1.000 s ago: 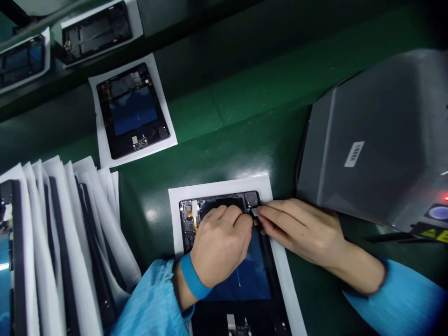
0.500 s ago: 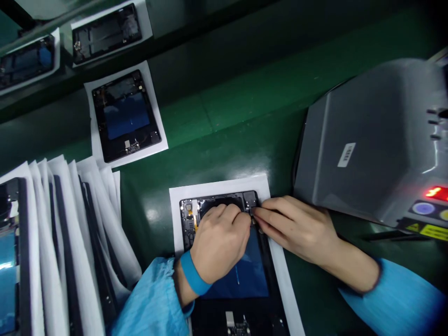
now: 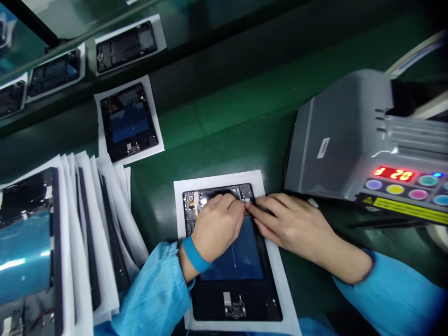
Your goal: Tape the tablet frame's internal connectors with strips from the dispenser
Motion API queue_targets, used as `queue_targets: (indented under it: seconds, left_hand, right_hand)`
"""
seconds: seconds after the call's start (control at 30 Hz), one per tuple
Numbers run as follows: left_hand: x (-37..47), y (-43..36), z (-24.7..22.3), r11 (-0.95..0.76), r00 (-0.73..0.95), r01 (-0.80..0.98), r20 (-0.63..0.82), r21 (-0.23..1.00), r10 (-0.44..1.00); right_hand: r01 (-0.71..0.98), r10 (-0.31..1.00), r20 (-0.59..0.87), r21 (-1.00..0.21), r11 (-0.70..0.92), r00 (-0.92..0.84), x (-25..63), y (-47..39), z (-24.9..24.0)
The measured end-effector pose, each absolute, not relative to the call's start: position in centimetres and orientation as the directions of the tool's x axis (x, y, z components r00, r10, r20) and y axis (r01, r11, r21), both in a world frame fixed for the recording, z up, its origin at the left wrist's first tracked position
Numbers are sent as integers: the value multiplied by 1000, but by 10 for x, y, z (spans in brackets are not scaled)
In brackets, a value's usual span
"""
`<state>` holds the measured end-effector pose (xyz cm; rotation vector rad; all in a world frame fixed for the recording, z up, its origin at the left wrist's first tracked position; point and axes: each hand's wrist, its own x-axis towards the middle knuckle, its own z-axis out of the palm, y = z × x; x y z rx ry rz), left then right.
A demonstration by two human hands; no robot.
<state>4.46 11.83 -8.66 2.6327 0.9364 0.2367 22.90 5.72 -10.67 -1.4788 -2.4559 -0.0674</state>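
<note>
An opened black tablet (image 3: pixel 245 298) with a blue battery panel lies on a white sheet (image 3: pixel 289 303) in front of me. Over its upper part is my left hand (image 3: pixel 219 224), wearing a blue wristband (image 3: pixel 195 255); its fingers are curled together, and anything between them is hidden. My right hand (image 3: pixel 294 221) reaches in from the right, its fingers drawn together at the tablet's upper right corner, index fingertip close to the left fingers. What the right fingertips hold, if anything, is too small to tell.
Tablets and white sheets stand in a row (image 3: pixel 80 233) at the left. Another opened tablet (image 3: pixel 129 121) lies on a sheet further back, with more on a raised strip (image 3: pixel 126 44) behind. A grey machine (image 3: pixel 336 135) with a red display is at the right.
The camera view has shifted, bringing more of the machine and the tablet's lower edge into sight. Both hands remain at the tablet's upper part, with the right index fingertip slightly nearer the left fingers.
</note>
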Motion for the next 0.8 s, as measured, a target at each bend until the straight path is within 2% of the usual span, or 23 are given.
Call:
queue_targets:
  seconds: [0.1, 0.2, 0.27, 0.33, 0.4, 0.47, 0.63, 0.8]
  left_hand:
    - [24, 103, -70, -721, 762, 590, 47, 364, 646]
    - [-12, 80, -58, -692, 718, 622, 85, 366, 691]
    - [-35, 67, -58, -654, 678, 657, 87, 375, 730]
    - [-49, 57, -62, -639, 667, 668, 75, 381, 742]
    - [-55, 54, -68, -656, 683, 665, 64, 356, 727]
    - [-56, 53, -74, -681, 700, 664, 64, 309, 711]
    - [-55, 48, -89, -700, 681, 680, 165, 218, 713]
    - [-53, 39, -110, -687, 604, 704, 355, 182, 714]
  right_hand:
    - [864, 873, 286, -209, 458, -394, 233, 49, -109]
    - [828, 856, 390, -308, 468, -339, 232, 44, -102]
    - [820, 820, 448, -270, 505, -357, 219, 54, -88]
    - [822, 785, 456, -178, 541, -418, 192, 80, -70]
    - [816, 787, 360, -105, 568, -501, 150, 121, -54]
    - [807, 809, 130, -81, 585, -574, 98, 171, -43]
    - [758, 758, -8, -26, 652, -653, -11, 274, -52]
    - [725, 721, -130, 20, 689, -681, -46, 301, -67]
